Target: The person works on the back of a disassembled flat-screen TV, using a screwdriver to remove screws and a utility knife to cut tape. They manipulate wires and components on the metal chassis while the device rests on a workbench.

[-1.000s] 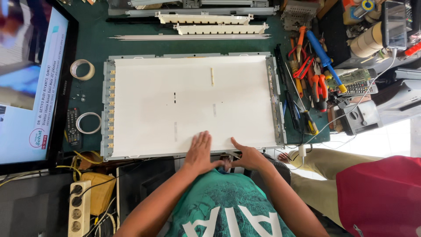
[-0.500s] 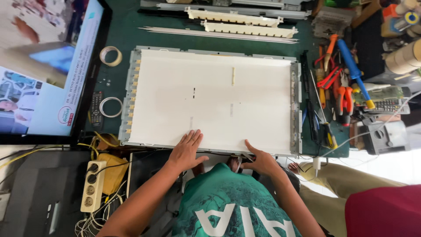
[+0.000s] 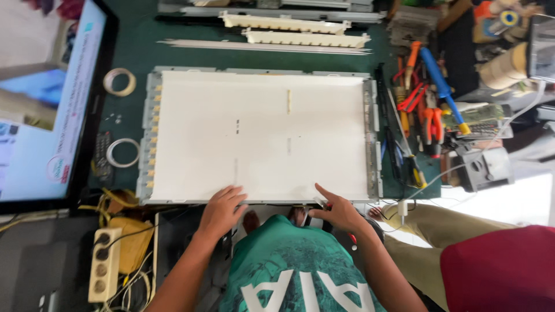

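white panel [image 3: 260, 136] under both hands

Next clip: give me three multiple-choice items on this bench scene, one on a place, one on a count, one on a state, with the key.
1. Where do both hands rest?
A. on the panel's near edge
B. on the tool pile
C. on the power strip

2. How many tape rolls lie left of the panel?
A. one
B. two
C. four

3. The screen at far left is:
A. dark
B. lit, showing a picture
C. face down

Key:
1 A: the left hand and right hand both sit on the near edge of the white panel.
2 B: one tape roll and a second roll lie there.
3 B: the screen shows a bright picture.
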